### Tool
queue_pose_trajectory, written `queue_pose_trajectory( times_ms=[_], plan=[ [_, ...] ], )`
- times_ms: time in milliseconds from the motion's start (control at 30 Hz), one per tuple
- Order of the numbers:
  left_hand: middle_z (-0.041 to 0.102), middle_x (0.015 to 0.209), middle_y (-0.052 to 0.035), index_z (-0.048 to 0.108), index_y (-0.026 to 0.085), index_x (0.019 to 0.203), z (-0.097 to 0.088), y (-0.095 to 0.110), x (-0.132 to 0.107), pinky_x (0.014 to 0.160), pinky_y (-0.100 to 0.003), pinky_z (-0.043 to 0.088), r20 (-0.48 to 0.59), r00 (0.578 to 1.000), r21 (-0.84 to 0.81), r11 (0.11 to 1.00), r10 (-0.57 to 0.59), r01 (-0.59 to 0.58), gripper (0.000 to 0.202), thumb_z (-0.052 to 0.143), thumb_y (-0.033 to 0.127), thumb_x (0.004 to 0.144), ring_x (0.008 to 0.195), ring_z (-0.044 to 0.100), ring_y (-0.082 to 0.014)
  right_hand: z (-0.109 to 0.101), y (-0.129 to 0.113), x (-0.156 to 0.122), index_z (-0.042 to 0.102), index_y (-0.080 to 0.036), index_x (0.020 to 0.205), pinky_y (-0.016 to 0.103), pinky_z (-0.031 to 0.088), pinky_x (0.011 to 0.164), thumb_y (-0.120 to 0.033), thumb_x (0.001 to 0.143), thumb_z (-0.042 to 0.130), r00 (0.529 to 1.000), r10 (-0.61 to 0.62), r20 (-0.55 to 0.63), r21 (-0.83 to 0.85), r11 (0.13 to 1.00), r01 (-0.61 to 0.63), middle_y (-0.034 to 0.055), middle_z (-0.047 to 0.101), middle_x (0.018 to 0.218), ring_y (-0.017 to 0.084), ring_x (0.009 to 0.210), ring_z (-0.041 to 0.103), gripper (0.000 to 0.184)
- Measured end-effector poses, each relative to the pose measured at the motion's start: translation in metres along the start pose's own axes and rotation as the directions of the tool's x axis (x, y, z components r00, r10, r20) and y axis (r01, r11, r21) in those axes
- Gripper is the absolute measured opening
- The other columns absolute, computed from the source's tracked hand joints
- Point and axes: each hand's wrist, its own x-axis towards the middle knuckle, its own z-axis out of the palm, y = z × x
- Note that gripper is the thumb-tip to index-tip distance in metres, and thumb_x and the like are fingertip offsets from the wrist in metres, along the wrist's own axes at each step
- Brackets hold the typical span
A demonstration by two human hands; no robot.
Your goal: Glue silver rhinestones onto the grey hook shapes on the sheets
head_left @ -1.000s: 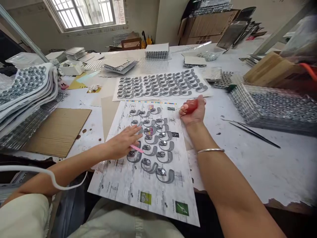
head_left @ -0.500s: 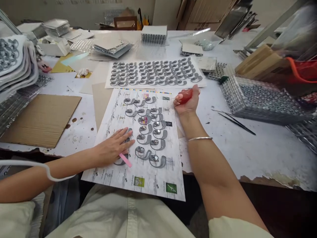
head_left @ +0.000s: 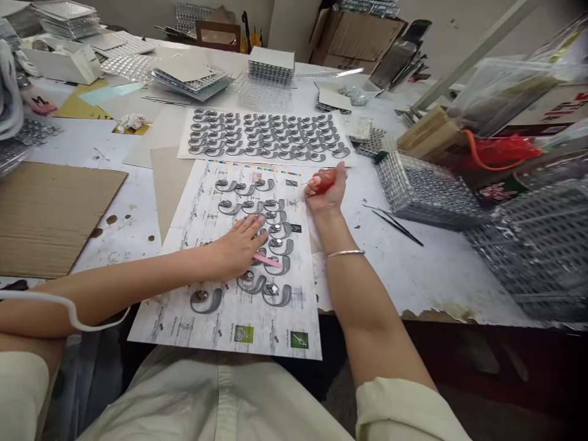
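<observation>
A printed paper sheet lies in front of me with several grey hook-shaped pieces with shiny studs on it. My left hand lies flat on the sheet, fingers stretched over the pieces, with a pink strip under its fingers. One grey piece sits apart at the sheet's lower left. My right hand rests at the sheet's upper right edge, closed round a red-handled tool.
A second sheet full of grey pieces lies behind. Cardboard is at the left. Black tweezers and stacks of clear blister trays are at the right. More trays and boxes stand at the back.
My left hand slid back toward me, left one grey piece at the sheet's lower left, then moved up onto the cluster again. The right hand stayed put; the view swung left.
</observation>
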Motion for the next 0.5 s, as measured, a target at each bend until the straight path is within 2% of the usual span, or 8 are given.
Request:
queue_pose_trajectory(
  times_ms=[133,300,400,500],
  plan=[
    [0.007,0.154,-0.0196,0.024,0.008,0.146,0.022,0.001,-0.006,0.115,-0.054,0.021,-0.044,0.997,0.058,0.996,0.068,-0.065,0.057,0.038,0.014,0.091,0.141,-0.006,-0.0365,0.001,0.0,-0.001,0.045,-0.02,0.059,0.016,0.023,0.029,-0.07,0.077,0.048,1.0,-0.008,0.011,-0.006,1.0,0.008,-0.0066,0.044,0.042,0.004,0.034,0.037,0.053],
    [0.012,0.154,-0.0177,0.028,0.011,0.146,0.041,0.011,-0.041,0.113,-0.057,0.023,-0.082,0.99,0.084,0.99,0.118,-0.111,0.051,0.035,0.021,0.096,0.141,-0.002,-0.0392,0.001,0.001,-0.002,0.045,-0.021,0.059,0.018,0.023,0.029,-0.071,0.076,0.047,1.0,-0.017,0.021,-0.004,1.0,0.017,-0.0068,0.044,0.042,0.004,0.033,0.034,0.053],
    [0.015,0.153,-0.0195,0.031,0.009,0.144,0.034,0.02,-0.055,0.112,-0.06,0.022,-0.023,0.993,0.084,0.99,0.115,-0.113,0.051,0.035,0.017,0.094,0.141,0.003,-0.0412,0.0,0.001,0.0,0.047,-0.021,0.059,0.017,0.024,0.028,-0.073,0.075,0.046,0.999,-0.016,0.042,0.008,1.0,0.016,-0.0064,0.045,0.042,0.004,0.032,0.035,0.054],
    [0.011,0.153,-0.0213,0.029,0.005,0.144,0.015,0.027,-0.048,0.114,-0.059,0.019,-0.006,0.993,0.08,0.99,0.121,-0.12,0.053,0.034,0.012,0.091,0.142,0.001,-0.0401,-0.001,0.001,0.001,0.048,-0.022,0.059,0.017,0.025,0.028,-0.073,0.074,0.047,0.999,-0.014,0.043,0.014,1.0,0.014,-0.0061,0.046,0.042,0.004,0.032,0.036,0.054]
  ],
)
